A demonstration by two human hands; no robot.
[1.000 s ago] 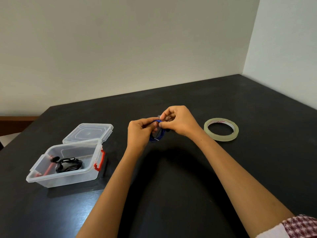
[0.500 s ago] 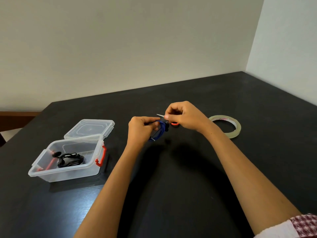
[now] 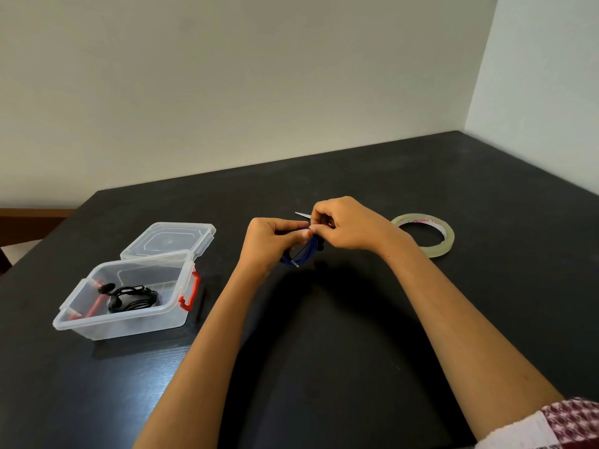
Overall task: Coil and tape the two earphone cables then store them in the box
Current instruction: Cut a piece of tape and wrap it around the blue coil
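A black table fills the lower frame. At left centre stands an open clear box. At centre, the left hand and right hand both pinch a coiled blue earphone cable, fingers curled. A tape roll lies to the right. A coiled black earphone cable lies inside the box.

Clear plastic box, matt black table

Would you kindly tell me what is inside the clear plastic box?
A coiled black earphone cable lies on the floor of the clear plastic box. A red piece by its left wall is too blurred to identify.
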